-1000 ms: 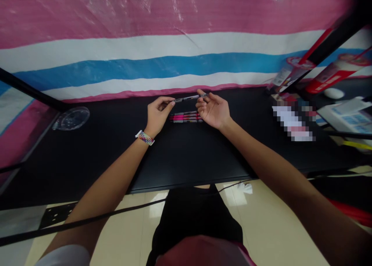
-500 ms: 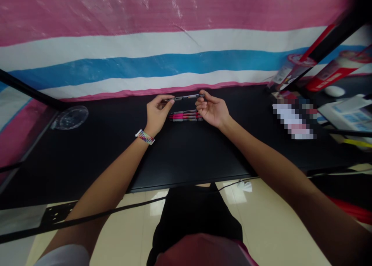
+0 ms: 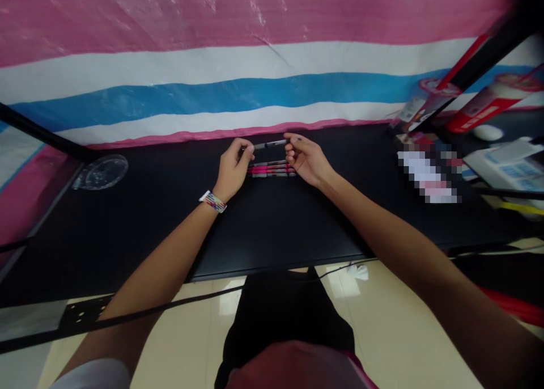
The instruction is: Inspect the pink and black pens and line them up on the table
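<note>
A slim pen (image 3: pixel 272 144) with grey, black and clear parts is stretched level between my two hands, above the table's far side. My left hand (image 3: pixel 233 165) pinches its left end between thumb and fingers. Thumb and fingers of my right hand (image 3: pixel 310 159) close on the pen's right end, which they partly hide. Just below, several pens (image 3: pixel 270 169) with pink and grey parts lie side by side on the black table (image 3: pixel 276 224). Both hands are near this row, and my right fingertips cover its right end.
At the left lies a clear round plastic lid (image 3: pixel 104 170). To the right stand a clear cup (image 3: pixel 419 105) with a red straw, a red and white cup (image 3: pixel 488 105), a white rounded object (image 3: pixel 488 132) and blurred-out papers (image 3: pixel 429 176). Striped sheeting (image 3: pixel 255 88) hangs behind the table.
The pen has turned slightly about its length or shifted, showing a grey part by my left fingers. My left hand has moved a little to the right; the row of pens stays put.
</note>
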Motion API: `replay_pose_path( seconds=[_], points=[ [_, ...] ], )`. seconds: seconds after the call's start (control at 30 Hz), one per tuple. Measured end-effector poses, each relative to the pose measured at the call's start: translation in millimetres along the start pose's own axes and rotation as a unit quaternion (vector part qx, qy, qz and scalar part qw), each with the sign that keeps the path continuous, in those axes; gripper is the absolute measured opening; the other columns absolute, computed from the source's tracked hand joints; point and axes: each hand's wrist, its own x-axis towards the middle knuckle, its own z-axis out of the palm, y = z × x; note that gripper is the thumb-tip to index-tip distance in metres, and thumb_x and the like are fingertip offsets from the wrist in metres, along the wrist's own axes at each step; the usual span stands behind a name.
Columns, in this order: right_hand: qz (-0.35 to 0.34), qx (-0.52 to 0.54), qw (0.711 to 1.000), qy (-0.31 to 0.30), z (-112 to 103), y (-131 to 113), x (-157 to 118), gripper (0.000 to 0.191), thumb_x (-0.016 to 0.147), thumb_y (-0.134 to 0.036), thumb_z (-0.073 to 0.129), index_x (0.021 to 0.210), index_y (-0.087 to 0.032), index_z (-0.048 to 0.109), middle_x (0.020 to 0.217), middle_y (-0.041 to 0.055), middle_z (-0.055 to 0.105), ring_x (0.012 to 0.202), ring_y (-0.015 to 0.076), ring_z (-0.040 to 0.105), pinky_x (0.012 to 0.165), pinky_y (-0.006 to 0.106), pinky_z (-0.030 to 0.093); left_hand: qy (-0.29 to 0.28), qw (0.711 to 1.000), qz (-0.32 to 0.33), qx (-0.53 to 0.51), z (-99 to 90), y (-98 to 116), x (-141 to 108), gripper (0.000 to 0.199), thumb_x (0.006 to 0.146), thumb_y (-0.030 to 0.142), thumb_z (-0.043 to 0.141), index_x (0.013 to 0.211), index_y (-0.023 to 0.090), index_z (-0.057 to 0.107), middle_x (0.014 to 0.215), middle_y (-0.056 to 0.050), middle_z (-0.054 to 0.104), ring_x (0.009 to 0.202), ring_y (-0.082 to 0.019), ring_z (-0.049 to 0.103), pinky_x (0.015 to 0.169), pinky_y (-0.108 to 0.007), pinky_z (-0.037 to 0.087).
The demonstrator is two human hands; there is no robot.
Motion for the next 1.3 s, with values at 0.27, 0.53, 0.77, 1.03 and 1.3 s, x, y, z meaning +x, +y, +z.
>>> replay_pose_path(
  seconds=[0.27, 0.53, 0.77, 1.03, 1.3],
  points=[
    [0.016, 0.024, 0.999, -0.029, -8.3, -5.1, 0.8, 0.021, 0.1, -0.041, 0.077, 0.113, -0.024, 0.076, 0.089, 0.0014, 0.072, 0.079, 0.0139, 0.067, 0.077, 0.028, 0.063, -0.014, 1.0, 0.018, -0.001, -0.7, 1.4, -0.3, 0.032, 0.112, 0.055, 0.063, 0.1, 0.026, 0.066, 0.085, -0.001, 0.068, 0.08, -0.017, 0.07, 0.081, -0.034, 0.055],
    [0.018, 0.052, 0.998, -0.029, -13.1, -3.1, 6.1, 0.014, 0.1, -0.031, 0.07, 0.111, -0.024, 0.073, 0.085, 0.0023, 0.07, 0.078, 0.0156, 0.066, 0.077, 0.03, 0.063, -0.008, 1.0, 0.002, -0.027, 2.0, -6.1, -0.8, 0.034, 0.108, 0.06, 0.067, 0.107, 0.026, 0.069, 0.094, -0.003, 0.073, 0.087, -0.019, 0.073, 0.086, -0.035, 0.056],
    [-0.035, -0.113, 0.993, -0.013, -15.9, -3.9, 6.7, 0.044, 0.099, -0.064, 0.074, 0.113, -0.023, 0.08, 0.088, 0.0057, 0.079, 0.07, 0.0176, 0.067, 0.06, 0.029, 0.058, 0.004, 1.0, -0.003, -0.027, 1.0, -7.3, 1.2, 0.032, 0.106, 0.057, 0.072, 0.106, 0.024, 0.072, 0.099, -0.005, 0.077, 0.09, -0.019, 0.074, 0.086, -0.033, 0.058],
    [-0.242, -0.423, 0.873, 0.002, -34.8, 2.3, 14.2, 0.016, 0.098, -0.036, 0.075, 0.106, -0.027, 0.085, 0.107, 0.0051, 0.086, 0.1, 0.0283, 0.08, 0.097, 0.049, 0.064, -0.002, 0.999, -0.016, 0.028, -1.6, -16.3, 4.2, 0.011, 0.102, 0.025, 0.073, 0.109, 0.025, 0.08, 0.113, -0.005, 0.085, 0.102, -0.022, 0.079, 0.095, -0.038, 0.062],
    [-0.261, -0.578, 0.773, -0.03, -44.3, -1.5, 14.2, 0.014, 0.094, -0.023, 0.07, 0.096, -0.025, 0.083, 0.102, 0.0066, 0.086, 0.103, 0.0325, 0.077, 0.103, 0.053, 0.058, -0.052, 0.991, -0.04, 0.12, -4.4, -20.3, 3.1, 0.012, 0.093, 0.016, 0.077, 0.1, 0.025, 0.082, 0.103, -0.005, 0.086, 0.101, -0.026, 0.079, 0.102, -0.046, 0.06]
  ],
)
